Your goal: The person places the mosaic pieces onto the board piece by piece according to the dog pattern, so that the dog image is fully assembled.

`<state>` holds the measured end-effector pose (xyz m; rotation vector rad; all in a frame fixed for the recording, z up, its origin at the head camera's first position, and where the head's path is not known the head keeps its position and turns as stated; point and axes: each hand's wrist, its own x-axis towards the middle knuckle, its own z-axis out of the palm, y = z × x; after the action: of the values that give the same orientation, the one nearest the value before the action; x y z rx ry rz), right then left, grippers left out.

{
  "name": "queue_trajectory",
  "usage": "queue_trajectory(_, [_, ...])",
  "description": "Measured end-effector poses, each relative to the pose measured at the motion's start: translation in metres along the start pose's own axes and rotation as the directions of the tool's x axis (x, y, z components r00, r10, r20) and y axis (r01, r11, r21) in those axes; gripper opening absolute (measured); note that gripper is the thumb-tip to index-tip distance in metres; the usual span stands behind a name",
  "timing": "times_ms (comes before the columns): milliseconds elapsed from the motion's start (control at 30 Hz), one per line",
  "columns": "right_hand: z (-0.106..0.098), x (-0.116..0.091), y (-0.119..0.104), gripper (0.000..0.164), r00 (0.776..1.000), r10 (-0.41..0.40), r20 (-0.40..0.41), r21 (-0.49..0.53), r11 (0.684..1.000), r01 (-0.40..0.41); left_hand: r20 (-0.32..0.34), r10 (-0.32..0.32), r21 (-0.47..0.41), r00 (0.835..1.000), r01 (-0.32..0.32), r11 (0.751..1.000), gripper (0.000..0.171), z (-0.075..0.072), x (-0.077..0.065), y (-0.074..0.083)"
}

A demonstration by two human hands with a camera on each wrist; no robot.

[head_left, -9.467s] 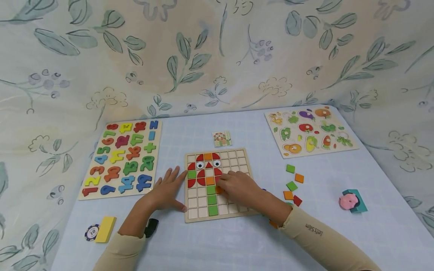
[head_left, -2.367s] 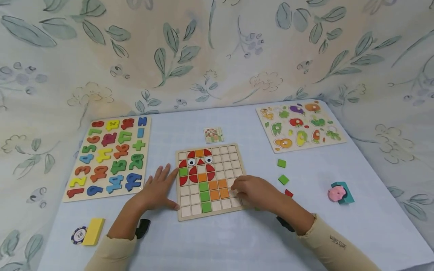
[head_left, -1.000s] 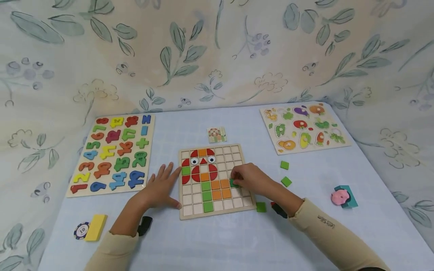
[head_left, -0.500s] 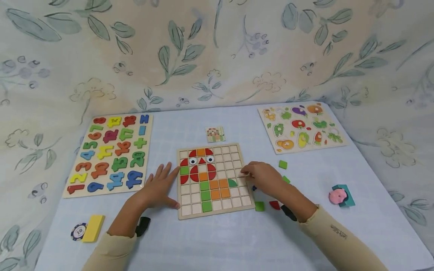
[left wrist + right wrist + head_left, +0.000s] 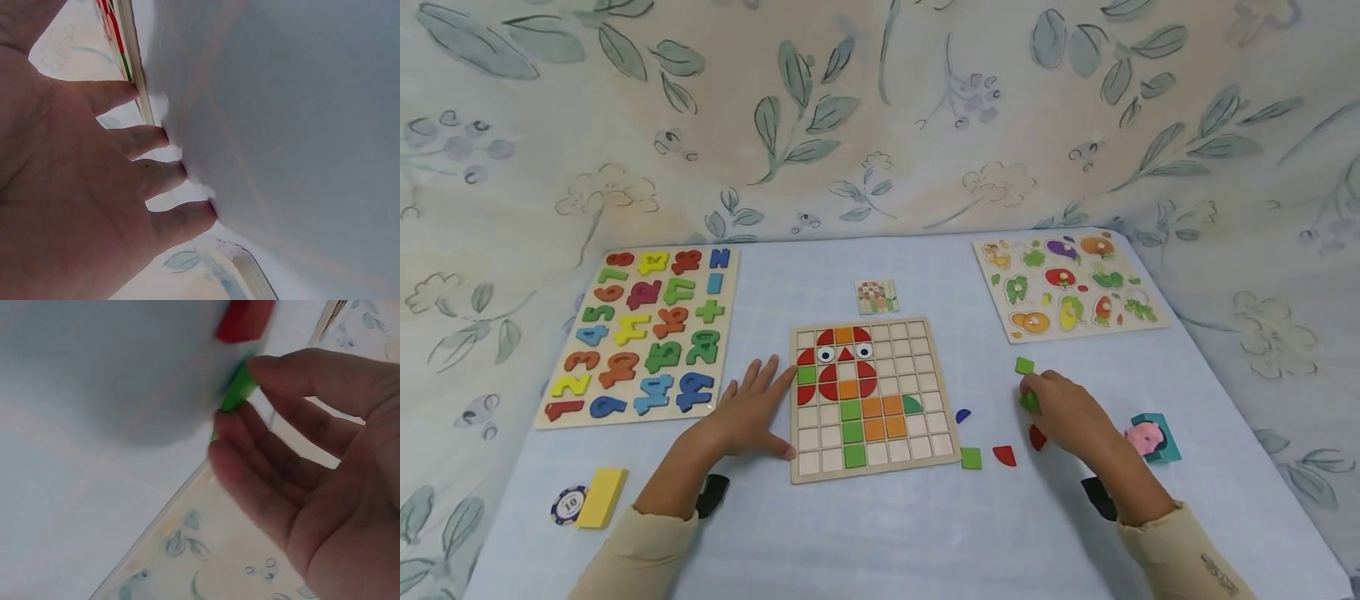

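Observation:
My left hand (image 5: pixel 751 418) lies with fingers spread beside the left edge of a wooden grid board (image 5: pixel 897 476), thumb and index finger at its frame. In the left wrist view its fingertips touch the cloth and the board's side. Red, orange and green tiles and two eye pieces form a figure on the board. A green quarter-circle tile (image 5: pixel 912 405) sits right of the orange squares (image 5: pixel 883 418). My right hand (image 5: pixel 1067 415), right of the board, pinches a green square tile (image 5: pixel 239 387) between thumb and fingers, at the tabletop.
Loose pieces near the board include green squares (image 5: pixel 972 458) (image 5: pixel 1024 365), red quarter-circles (image 5: pixel 1004 456) (image 5: pixel 1037 437) and a blue piece (image 5: pixel 963 415). A picture card (image 5: pixel 876 297) lies behind. Number puzzle (image 5: pixel 638 333) left, vegetable puzzle (image 5: pixel 1070 287) right, pink-and-teal toy (image 5: pixel 1153 437), yellow block (image 5: pixel 602 498), chip (image 5: pixel 569 505).
Several orange squares and a green quarter-circle have been added to the board. My right hand has let go of the quarter-circle and moved right to a green square. The left hand stays.

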<state>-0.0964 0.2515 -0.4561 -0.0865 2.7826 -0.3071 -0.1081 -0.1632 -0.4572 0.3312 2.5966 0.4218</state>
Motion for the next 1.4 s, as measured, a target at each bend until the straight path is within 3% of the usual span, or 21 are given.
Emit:
queue_trajectory(100, [-0.001, -0.003, -0.019, 0.033, 0.993, -0.113, -0.041, 0.053, 0.992, 0.115, -0.002, -0.003, -0.004, 1.000, 0.003, 1.000, 0.117, 0.001, 0.000, 0.000])
queue_trajectory(167, [0.000, -0.005, -0.037, 0.031, 0.968, -0.243, -0.056, 0.073, 0.966, 0.246, -0.005, -0.002, -0.008, 1.000, 0.002, 1.000, 0.117, 0.002, 0.000, 0.000])
queue_trajectory(300, [0.009, -0.005, -0.070, 0.023, 0.861, -0.505, -0.067, 0.036, 0.861, 0.508, -0.014, -0.001, -0.007, 1.000, 0.001, 1.000, 0.118, 0.006, 0.000, 0.000])
queue_trajectory(367, [0.014, -0.003, -0.081, 0.021, 0.808, -0.585, -0.068, -0.002, 0.810, 0.587, -0.017, 0.001, -0.008, 1.000, -0.001, 1.000, 0.118, 0.007, 0.000, 0.000])
queue_trajectory(433, [0.019, -0.002, -0.088, 0.020, 0.774, -0.629, -0.070, -0.040, 0.777, 0.628, -0.015, 0.001, -0.013, 1.000, -0.001, 1.000, 0.118, 0.007, 0.001, 0.001])
queue_trajectory(567, [0.024, 0.001, -0.095, 0.020, 0.752, -0.653, -0.093, -0.101, 0.757, 0.645, -0.011, -0.001, -0.016, 1.000, 0.001, 1.000, 0.118, 0.006, 0.001, 0.003])
queue_trajectory(800, [0.024, 0.002, -0.098, 0.020, 0.745, -0.658, -0.108, -0.137, 0.752, 0.644, -0.011, -0.005, -0.019, 1.000, 0.005, 1.000, 0.117, 0.003, -0.001, 0.003])
queue_trajectory(867, [0.021, 0.002, -0.094, 0.021, 0.752, -0.652, -0.099, -0.091, 0.758, 0.645, -0.009, -0.009, -0.020, 1.000, 0.009, 1.000, 0.118, 0.004, -0.003, 0.001])
queue_trajectory(900, [0.018, 0.003, -0.091, 0.021, 0.767, -0.634, -0.101, -0.070, 0.773, 0.630, -0.009, -0.012, -0.020, 1.000, 0.012, 1.000, 0.118, 0.004, -0.004, 0.001])
queue_trajectory(967, [0.011, 0.007, -0.079, 0.022, 0.816, -0.564, -0.131, -0.045, 0.825, 0.563, -0.009, -0.016, -0.017, 1.000, 0.015, 1.000, 0.118, 0.006, -0.005, -0.001])
queue_trajectory(1000, [0.006, 0.010, -0.070, 0.024, 0.851, -0.501, -0.154, -0.043, 0.864, 0.501, -0.010, -0.013, -0.017, 1.000, 0.013, 1.000, 0.118, 0.006, -0.005, -0.001])
queue_trajectory(1067, [-0.004, 0.016, -0.049, 0.029, 0.915, -0.351, -0.199, -0.061, 0.936, 0.346, -0.012, -0.008, -0.017, 1.000, 0.008, 1.000, 0.118, 0.007, -0.005, -0.001])
queue_trajectory(1133, [-0.011, 0.021, -0.027, 0.032, 0.959, -0.193, -0.207, -0.084, 0.980, 0.179, -0.011, 0.000, -0.019, 1.000, -0.001, 1.000, 0.118, 0.006, -0.004, -0.002])
queue_trajectory(1233, [-0.013, 0.026, 0.000, 0.034, 0.985, -0.059, -0.162, -0.085, 0.995, 0.046, -0.002, 0.009, -0.012, 1.000, -0.009, 1.000, 0.118, 0.005, -0.003, -0.002])
queue_trajectory(1400, [-0.004, 0.033, 0.013, 0.030, 0.990, -0.016, -0.143, -0.040, 0.999, 0.010, -0.002, 0.018, 0.001, 1.000, -0.018, 1.000, 0.118, 0.001, 0.000, -0.001])
